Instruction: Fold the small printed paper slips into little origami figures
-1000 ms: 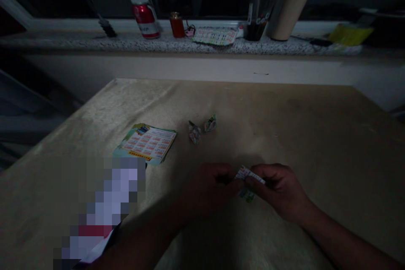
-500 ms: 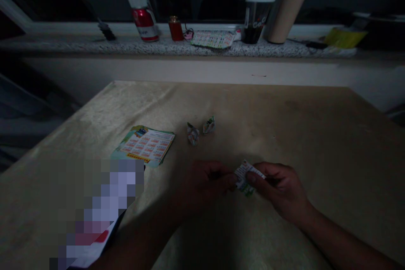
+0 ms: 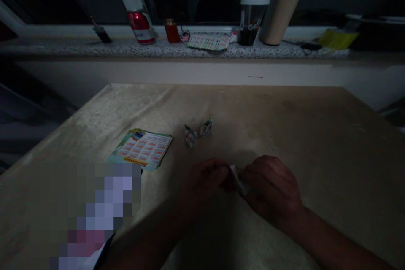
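Between my two hands is a small folded piece of printed paper [image 3: 240,180], tilted so that a pale narrow side shows. My left hand [image 3: 205,179] pinches its left edge with thumb and fingertips. From the other side my right hand [image 3: 274,185] closes round it, its fingers covering much of the paper. Two small folded paper shapes, one [image 3: 190,136] and another [image 3: 206,127], stand on the table beyond my left hand. Farther left lies a stack of printed calendar-like sheets [image 3: 145,147].
A blurred-out pale object [image 3: 107,202] lies at the table's [image 3: 284,114] left front. Along the speckled windowsill [image 3: 120,50] stand a red can [image 3: 141,27], a small red bottle [image 3: 171,31], a patterned sheet [image 3: 209,41], a lidded cup [image 3: 251,19], a cardboard tube [image 3: 281,8] and something yellow [image 3: 338,39].
My right hand has turned over so its back faces up, and the paper has tilted from showing its printed face to showing a narrow pale side. The view has shifted slightly.
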A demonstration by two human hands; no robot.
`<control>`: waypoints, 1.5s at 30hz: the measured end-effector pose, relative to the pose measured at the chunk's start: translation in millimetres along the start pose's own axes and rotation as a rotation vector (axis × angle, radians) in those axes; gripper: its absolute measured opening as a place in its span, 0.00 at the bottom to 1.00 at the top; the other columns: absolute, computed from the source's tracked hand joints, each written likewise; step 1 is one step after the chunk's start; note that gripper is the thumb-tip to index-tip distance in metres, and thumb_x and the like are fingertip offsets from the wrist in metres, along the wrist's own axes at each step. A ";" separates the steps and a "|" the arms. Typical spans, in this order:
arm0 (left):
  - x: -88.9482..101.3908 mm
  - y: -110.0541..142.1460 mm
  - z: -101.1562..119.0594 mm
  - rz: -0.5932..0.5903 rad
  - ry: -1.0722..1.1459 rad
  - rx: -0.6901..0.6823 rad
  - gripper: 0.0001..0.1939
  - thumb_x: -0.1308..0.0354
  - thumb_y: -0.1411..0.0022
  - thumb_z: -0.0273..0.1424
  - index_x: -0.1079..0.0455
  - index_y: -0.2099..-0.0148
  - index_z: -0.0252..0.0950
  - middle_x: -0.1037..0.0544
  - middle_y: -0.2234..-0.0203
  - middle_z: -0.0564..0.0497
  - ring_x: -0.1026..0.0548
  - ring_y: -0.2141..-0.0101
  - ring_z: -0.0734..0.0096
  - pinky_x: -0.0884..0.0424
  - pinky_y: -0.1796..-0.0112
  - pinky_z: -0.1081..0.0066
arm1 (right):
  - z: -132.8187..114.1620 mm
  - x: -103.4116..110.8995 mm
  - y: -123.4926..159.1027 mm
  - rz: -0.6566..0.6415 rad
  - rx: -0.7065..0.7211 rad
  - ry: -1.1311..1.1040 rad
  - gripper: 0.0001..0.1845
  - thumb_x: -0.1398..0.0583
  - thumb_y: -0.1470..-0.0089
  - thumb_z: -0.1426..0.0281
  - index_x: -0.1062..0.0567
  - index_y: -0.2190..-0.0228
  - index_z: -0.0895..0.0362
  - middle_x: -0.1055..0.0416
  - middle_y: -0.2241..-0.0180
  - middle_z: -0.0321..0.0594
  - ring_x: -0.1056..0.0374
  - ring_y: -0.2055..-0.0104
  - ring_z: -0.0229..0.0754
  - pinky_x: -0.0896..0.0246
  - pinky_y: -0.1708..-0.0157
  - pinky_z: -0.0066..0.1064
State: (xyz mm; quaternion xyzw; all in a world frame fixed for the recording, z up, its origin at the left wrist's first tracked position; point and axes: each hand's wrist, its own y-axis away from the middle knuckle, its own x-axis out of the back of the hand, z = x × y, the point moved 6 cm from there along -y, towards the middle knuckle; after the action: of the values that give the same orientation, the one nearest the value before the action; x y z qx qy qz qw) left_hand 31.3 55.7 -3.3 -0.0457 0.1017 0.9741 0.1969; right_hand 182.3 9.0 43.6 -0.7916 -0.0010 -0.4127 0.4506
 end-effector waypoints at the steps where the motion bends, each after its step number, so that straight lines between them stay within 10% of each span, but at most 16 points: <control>1: 0.5 -0.9 -1.5 0.006 0.036 0.017 0.15 0.37 0.40 0.42 0.25 0.66 0.33 0.22 0.75 0.50 0.25 0.73 0.69 0.28 0.68 0.69 | -2.1 -1.0 -0.2 -0.008 0.009 0.059 0.12 0.36 0.44 0.77 0.24 0.57 0.56 0.21 0.65 0.44 0.28 0.65 0.48 0.31 0.62 0.43; 10: 24.8 -5.4 1.8 0.188 -0.086 0.092 0.08 0.36 0.47 0.33 0.23 0.67 0.33 0.22 0.77 0.52 0.25 0.75 0.72 0.30 0.73 0.73 | 9.8 -0.4 -2.1 -0.186 -0.141 -0.237 0.26 0.35 0.45 0.71 0.26 0.44 0.56 0.34 0.40 0.54 0.36 0.38 0.59 0.32 0.45 0.51; 17: 13.8 -4.5 -5.5 0.000 0.007 0.093 0.12 0.33 0.47 0.33 0.23 0.60 0.33 0.20 0.73 0.52 0.23 0.73 0.71 0.27 0.71 0.73 | 19.3 -6.0 4.6 -0.166 -0.224 -0.593 0.22 0.39 0.43 0.80 0.21 0.49 0.53 0.20 0.62 0.44 0.23 0.64 0.42 0.25 0.67 0.32; 24: 12.8 6.2 13.6 -0.046 -0.061 -0.153 0.14 0.32 0.41 0.33 0.24 0.53 0.36 0.17 0.69 0.50 0.20 0.71 0.69 0.24 0.67 0.71 | 30.8 2.5 6.9 0.058 -0.367 -0.612 0.13 0.35 0.43 0.77 0.16 0.58 0.53 0.18 0.67 0.43 0.21 0.68 0.44 0.24 0.71 0.32; 29: 17.4 11.4 25.7 0.054 -0.327 -0.381 0.02 0.33 0.41 0.28 0.19 0.63 0.39 0.15 0.70 0.51 0.19 0.68 0.70 0.25 0.63 0.71 | 29.7 6.8 5.6 0.082 -0.386 -0.626 0.16 0.33 0.46 0.79 0.16 0.57 0.50 0.17 0.66 0.41 0.20 0.67 0.44 0.23 0.70 0.31; 45: -3.0 16.1 14.6 0.217 -0.346 -0.451 0.08 0.42 0.33 0.29 0.29 0.67 0.37 0.20 0.69 0.52 0.22 0.68 0.73 0.29 0.66 0.74 | 25.6 -5.9 16.3 0.231 -0.661 -0.621 0.07 0.34 0.42 0.74 0.21 0.73 0.53 0.17 0.70 0.34 0.23 0.72 0.35 0.28 0.72 0.21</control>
State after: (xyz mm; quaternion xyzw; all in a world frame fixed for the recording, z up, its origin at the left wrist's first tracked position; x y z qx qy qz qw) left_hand 27.1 43.3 14.2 0.0897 -0.1478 0.9807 0.0911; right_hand 201.1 19.8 21.6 -0.9737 0.0840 -0.0813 0.1954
